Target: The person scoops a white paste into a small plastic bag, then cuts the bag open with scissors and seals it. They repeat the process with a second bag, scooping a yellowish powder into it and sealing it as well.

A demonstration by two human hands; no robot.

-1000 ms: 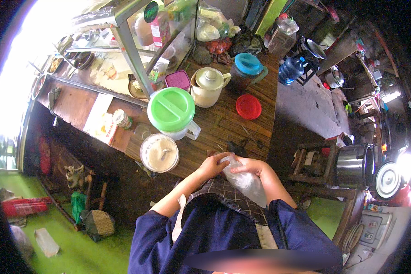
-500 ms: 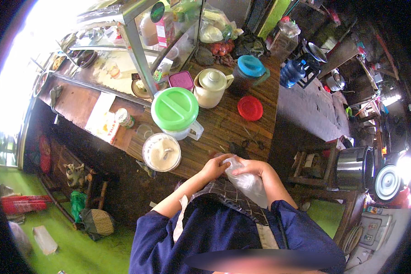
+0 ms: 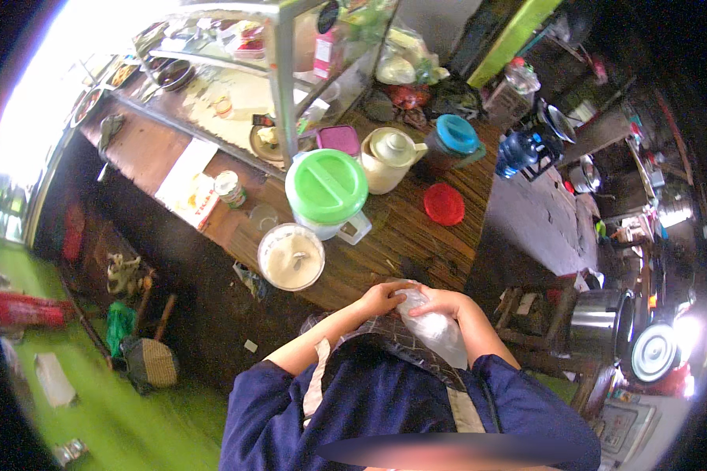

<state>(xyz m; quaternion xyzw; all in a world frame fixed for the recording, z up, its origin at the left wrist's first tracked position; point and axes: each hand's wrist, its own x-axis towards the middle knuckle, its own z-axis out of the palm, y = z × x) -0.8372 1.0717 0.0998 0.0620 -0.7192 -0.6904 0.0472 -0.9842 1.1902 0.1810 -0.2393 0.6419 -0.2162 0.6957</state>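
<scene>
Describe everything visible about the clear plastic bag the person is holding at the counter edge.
The clear plastic bag looks thin, glossy and whitish, holding something pale that cannot be made out. It hangs tilted, its bulging lower end against the person's checked apron, below the edge of the wooden counter. Its top is gathered between both hands: the left hand grips it from the left, and the right hand closes over it from the right. Nothing else touches it.

Both hands cover the clear plastic bag's (image 3: 436, 330) top

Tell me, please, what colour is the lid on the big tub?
Green; the lid shows best in the head view.
</scene>
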